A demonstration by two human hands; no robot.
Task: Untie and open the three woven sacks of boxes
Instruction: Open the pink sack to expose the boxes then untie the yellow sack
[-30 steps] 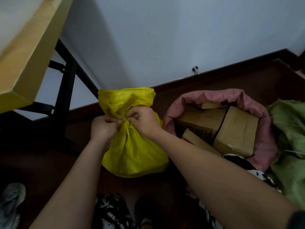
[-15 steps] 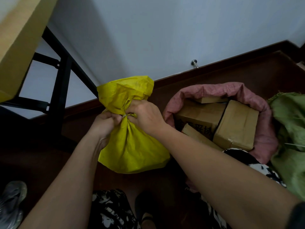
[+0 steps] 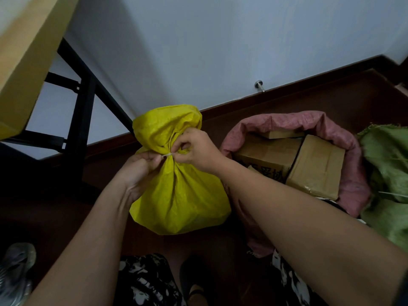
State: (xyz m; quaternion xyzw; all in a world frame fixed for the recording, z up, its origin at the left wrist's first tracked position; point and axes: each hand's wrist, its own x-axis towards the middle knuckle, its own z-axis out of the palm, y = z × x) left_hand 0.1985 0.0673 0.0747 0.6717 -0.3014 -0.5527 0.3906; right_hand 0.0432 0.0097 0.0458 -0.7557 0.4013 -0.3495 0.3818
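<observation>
While both hands pinch it, the white tie [image 3: 168, 154] runs crosswise between left hand [image 3: 141, 167] and right hand [image 3: 197, 151], cinching the yellow sack [image 3: 178, 195].

Woven plastic yellow sack [image 3: 176, 191] looks slightly glossy; matt cardboard boxes [image 3: 313, 166] beside it.

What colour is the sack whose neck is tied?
Yellow sack, seen in the head view.
</observation>
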